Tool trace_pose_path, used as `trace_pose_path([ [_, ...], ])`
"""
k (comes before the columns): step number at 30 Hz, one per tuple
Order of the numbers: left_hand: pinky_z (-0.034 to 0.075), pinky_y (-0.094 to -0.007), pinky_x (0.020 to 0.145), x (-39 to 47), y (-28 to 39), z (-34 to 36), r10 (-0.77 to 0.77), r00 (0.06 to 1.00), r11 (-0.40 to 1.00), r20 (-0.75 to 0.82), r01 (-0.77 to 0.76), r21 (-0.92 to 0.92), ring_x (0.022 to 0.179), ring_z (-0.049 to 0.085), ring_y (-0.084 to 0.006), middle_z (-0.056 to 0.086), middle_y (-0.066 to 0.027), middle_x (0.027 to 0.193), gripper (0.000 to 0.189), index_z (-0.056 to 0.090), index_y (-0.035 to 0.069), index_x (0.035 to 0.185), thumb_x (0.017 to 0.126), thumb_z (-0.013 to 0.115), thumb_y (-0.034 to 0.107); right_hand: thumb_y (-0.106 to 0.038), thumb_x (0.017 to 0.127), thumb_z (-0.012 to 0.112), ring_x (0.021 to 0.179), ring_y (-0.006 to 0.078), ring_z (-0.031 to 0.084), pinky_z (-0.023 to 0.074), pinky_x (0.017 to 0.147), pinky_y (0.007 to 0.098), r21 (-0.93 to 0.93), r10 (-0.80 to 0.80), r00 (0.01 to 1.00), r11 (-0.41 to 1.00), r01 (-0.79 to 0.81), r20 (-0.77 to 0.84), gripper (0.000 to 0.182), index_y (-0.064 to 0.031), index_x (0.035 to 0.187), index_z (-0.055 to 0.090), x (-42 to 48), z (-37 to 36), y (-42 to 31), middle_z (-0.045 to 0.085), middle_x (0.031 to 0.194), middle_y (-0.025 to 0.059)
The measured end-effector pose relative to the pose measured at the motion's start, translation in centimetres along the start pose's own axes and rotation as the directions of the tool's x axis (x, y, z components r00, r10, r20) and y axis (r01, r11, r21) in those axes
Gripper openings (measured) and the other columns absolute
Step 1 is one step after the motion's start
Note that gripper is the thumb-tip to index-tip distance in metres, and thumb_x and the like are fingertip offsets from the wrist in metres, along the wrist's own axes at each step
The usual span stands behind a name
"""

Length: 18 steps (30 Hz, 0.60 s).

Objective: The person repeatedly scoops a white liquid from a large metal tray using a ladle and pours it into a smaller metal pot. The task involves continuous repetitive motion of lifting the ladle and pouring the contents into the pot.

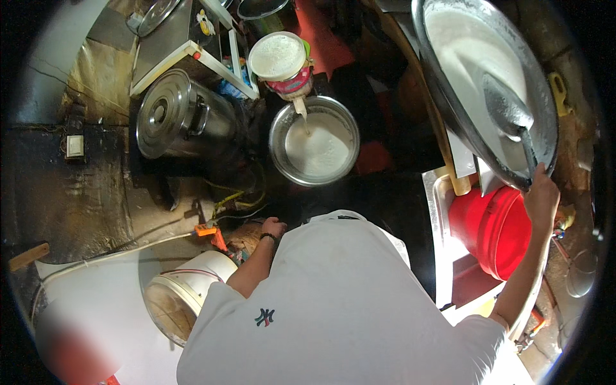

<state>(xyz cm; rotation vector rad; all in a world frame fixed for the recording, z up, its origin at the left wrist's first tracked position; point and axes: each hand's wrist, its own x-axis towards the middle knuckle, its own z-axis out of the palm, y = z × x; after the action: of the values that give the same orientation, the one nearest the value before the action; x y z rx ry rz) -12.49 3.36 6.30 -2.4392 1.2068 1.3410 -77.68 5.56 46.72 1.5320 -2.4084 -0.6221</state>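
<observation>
My right hand [542, 192] grips the dark handle of a metal scoop [507, 103]. The scoop lies within a large metal basin [543, 115] that contains white liquid [469, 45]. My left hand [274, 227], with a dark band at its wrist, is at my left side with curled fingers; whether it holds anything is not visible. In front of me a stainless steel bowl [280, 154] contains white frothy liquid [320, 149]. A pale strip hangs into it from the spout [299, 105] of a round container [276, 55] topped with white foamy stuff.
A lidded steel stockpot [187, 115] stands left of the bowl beside a white-framed metal stand [192, 55]. Below the basin is a red bucket [500, 233]. A white bucket [192, 284] lies near my left elbow, close to an orange power connector [206, 230] and cable.
</observation>
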Motion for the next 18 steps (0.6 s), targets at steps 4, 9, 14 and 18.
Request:
trace_pose_path([
  [4,0.051,-0.0325,0.064,-2.6,2.2,-0.9,-0.021,1.0,0.995,0.005,0.022,-0.096,0.073,0.063,-0.0211,0.064,-0.0149,0.092,0.044,0.056,-0.002,0.108,0.068,0.071,0.008,-0.009,0.066,0.075,0.079,0.038,0.062,0.0499,0.066,0.0448,0.003,0.026,0.999,1.0,-0.026,-0.048,0.048,-0.0027,0.101,0.043,-0.1,0.4,0.0,0.062,0.08,0.0216],
  [9,0.051,-0.0323,0.058,-2.2,2.3,-1.8,-0.002,0.998,0.995,0.068,0.009,-0.102,0.068,0.062,-0.0216,0.064,-0.0155,0.09,0.044,0.054,-0.003,0.11,0.069,0.069,0.007,-0.003,0.07,0.067,0.076,0.0364,0.063,0.0509,0.064,0.0421,-0.024,0.011,0.999,1.0,-0.012,-0.039,0.049,0.0049,0.113,0.044,-0.1,1.0,0.5,0.061,0.079,0.0222],
  [14,0.05,-0.0319,0.058,-0.8,0.6,-0.9,0.062,0.997,0.993,0.038,-0.058,-0.099,0.067,0.062,-0.0206,0.064,-0.0157,0.088,0.041,0.055,-0.003,0.106,0.07,0.069,0.009,-0.006,0.068,0.072,0.079,0.0369,0.063,0.0516,0.066,0.0428,-0.022,0.026,0.999,0.999,-0.027,-0.047,0.045,-0.0005,0.102,0.044,-0.1,0.0,-0.2,0.062,0.082,0.021],
  [18,0.05,-0.0374,0.079,-1.5,1.5,-1.2,-0.016,0.997,1.0,0.07,0.015,0.021,0.085,0.062,-0.0237,0.063,-0.0128,0.097,0.042,0.058,-0.001,0.107,0.069,0.073,0.012,-0.005,0.068,0.071,0.079,0.0369,0.063,0.0518,0.065,0.0428,0.002,0.01,0.997,1.0,-0.01,-0.075,0.044,0.0003,0.102,0.045,-0.1,0.6,0.4,0.062,0.081,0.0216],
])
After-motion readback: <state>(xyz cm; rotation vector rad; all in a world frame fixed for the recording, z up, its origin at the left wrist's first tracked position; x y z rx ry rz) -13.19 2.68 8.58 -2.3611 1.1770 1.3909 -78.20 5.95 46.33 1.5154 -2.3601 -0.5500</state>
